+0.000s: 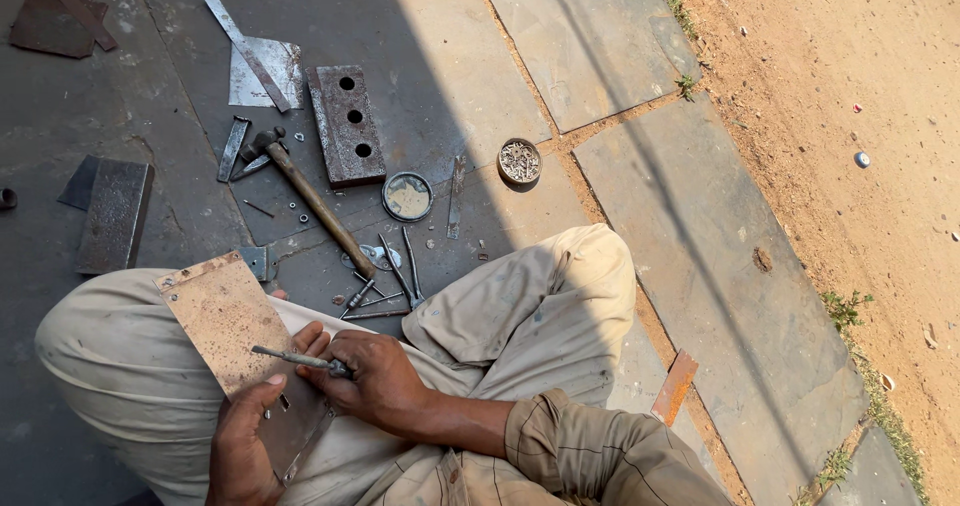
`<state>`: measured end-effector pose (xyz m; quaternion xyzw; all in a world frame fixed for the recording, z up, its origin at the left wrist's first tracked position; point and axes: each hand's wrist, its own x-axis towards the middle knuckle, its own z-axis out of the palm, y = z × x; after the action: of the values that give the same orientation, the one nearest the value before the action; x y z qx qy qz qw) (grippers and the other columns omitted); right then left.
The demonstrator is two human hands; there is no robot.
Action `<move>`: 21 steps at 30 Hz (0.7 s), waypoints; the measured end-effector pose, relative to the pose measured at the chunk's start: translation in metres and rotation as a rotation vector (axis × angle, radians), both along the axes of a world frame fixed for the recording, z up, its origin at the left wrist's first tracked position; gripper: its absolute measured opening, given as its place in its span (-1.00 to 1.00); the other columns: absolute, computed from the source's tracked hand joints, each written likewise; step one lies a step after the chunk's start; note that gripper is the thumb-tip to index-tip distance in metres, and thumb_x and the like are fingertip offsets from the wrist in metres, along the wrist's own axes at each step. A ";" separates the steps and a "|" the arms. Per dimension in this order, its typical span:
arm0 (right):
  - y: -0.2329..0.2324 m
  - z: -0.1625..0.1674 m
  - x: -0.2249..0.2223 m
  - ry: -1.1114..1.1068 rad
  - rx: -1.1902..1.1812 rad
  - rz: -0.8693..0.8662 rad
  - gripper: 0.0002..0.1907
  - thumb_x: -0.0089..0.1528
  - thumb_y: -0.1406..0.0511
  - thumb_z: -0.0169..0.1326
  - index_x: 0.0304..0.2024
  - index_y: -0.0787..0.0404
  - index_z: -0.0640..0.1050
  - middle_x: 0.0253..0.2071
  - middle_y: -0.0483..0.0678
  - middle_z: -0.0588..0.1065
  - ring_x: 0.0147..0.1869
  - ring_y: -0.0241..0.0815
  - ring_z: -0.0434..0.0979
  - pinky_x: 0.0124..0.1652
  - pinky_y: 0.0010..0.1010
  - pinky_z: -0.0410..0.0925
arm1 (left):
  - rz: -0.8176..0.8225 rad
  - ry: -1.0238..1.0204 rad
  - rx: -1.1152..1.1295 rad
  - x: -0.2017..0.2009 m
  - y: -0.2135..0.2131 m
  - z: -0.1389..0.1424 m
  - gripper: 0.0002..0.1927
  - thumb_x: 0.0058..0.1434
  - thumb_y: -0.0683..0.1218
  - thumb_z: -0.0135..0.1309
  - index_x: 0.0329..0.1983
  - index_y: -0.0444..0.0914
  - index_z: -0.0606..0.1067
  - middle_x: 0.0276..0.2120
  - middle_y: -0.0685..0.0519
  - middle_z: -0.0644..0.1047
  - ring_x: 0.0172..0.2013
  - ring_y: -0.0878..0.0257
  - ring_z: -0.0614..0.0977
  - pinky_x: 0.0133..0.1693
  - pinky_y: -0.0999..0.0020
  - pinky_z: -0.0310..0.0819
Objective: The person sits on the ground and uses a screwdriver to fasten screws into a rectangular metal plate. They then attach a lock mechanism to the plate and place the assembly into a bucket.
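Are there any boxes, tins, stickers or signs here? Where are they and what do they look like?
No boxes, labels, signs or screens show.
Small round tin: on the stone floor beyond the knee, open, grey metal, full of small metal bits.
Round lid: flat on the floor left of the tin, dark rim, pale inside.

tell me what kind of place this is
Probably an outdoor, ground-level metalworking spot by a dirt road. Stone slabs hold a hammer, a holed steel block and metal scraps, while the person sits working a rusty plate.
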<state>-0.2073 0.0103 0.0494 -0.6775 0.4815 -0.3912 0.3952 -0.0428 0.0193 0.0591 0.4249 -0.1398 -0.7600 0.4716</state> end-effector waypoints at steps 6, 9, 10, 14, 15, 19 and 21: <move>-0.002 0.006 -0.002 0.028 0.117 0.024 -0.77 0.26 0.23 0.28 -0.27 0.29 0.62 -0.37 0.05 0.55 -0.32 -0.08 0.59 -0.28 -0.26 0.41 | -0.004 -0.018 -0.019 0.000 0.002 0.005 -0.33 0.19 -0.15 -0.19 0.38 -0.53 0.26 0.26 -0.29 0.44 0.27 0.03 0.44 0.28 0.21 0.20; -0.002 0.007 0.000 -0.001 0.192 -0.005 -0.78 0.22 0.24 0.30 -0.23 0.26 0.64 -0.36 0.04 0.57 -0.34 -0.10 0.59 -0.29 -0.28 0.42 | 0.008 -0.071 -0.060 0.001 0.002 0.007 -0.32 0.17 -0.15 -0.17 0.40 -0.45 0.25 0.24 -0.26 0.46 0.27 0.03 0.44 0.27 0.23 0.21; -0.001 0.007 0.002 -0.034 0.215 -0.028 -0.78 0.20 0.23 0.31 -0.23 0.26 0.63 -0.36 0.03 0.58 -0.34 -0.12 0.61 -0.29 -0.30 0.43 | 0.003 -0.056 -0.066 0.001 0.002 0.007 -0.33 0.20 -0.14 -0.17 0.39 -0.51 0.27 0.26 -0.25 0.46 0.27 0.03 0.44 0.27 0.23 0.20; -0.002 0.005 0.003 -0.047 0.120 -0.016 -0.82 0.19 0.28 0.33 -0.22 0.22 0.65 -0.33 0.01 0.60 -0.29 -0.13 0.62 -0.24 -0.34 0.43 | -0.009 -0.024 -0.099 0.001 0.002 0.010 -0.31 0.25 -0.13 -0.17 0.42 -0.60 0.27 0.29 -0.27 0.45 0.26 0.02 0.43 0.28 0.22 0.18; -0.002 0.004 0.003 -0.047 0.089 -0.004 -0.84 0.21 0.29 0.32 -0.21 0.21 0.66 -0.32 0.00 0.60 -0.28 -0.13 0.63 -0.23 -0.34 0.44 | 0.005 -0.021 -0.110 0.002 0.003 0.009 -0.30 0.23 -0.14 -0.18 0.44 -0.54 0.23 0.29 -0.26 0.44 0.27 0.03 0.42 0.28 0.21 0.18; -0.001 -0.008 0.001 -0.065 0.015 0.050 -0.88 0.21 0.34 0.30 -0.20 0.20 0.67 -0.28 -0.02 0.60 -0.27 -0.14 0.64 -0.24 -0.37 0.45 | 0.015 0.081 -0.121 0.006 0.005 -0.002 -0.30 0.21 -0.15 -0.24 0.47 -0.41 0.14 0.30 -0.25 0.40 0.30 0.02 0.42 0.30 0.16 0.20; 0.002 -0.014 -0.001 -0.046 0.026 0.095 -0.89 0.20 0.37 0.29 -0.21 0.22 0.66 -0.29 -0.03 0.59 -0.28 -0.14 0.62 -0.26 -0.37 0.44 | -0.041 0.148 -0.130 0.009 0.007 -0.012 -0.29 0.27 -0.07 -0.27 0.45 -0.54 0.17 0.33 -0.30 0.36 0.26 0.05 0.43 0.32 0.17 0.20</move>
<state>-0.2079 0.0127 0.0355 -0.6854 0.4446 -0.3809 0.4330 -0.0333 0.0267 0.0471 0.3330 -0.1622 -0.7882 0.4914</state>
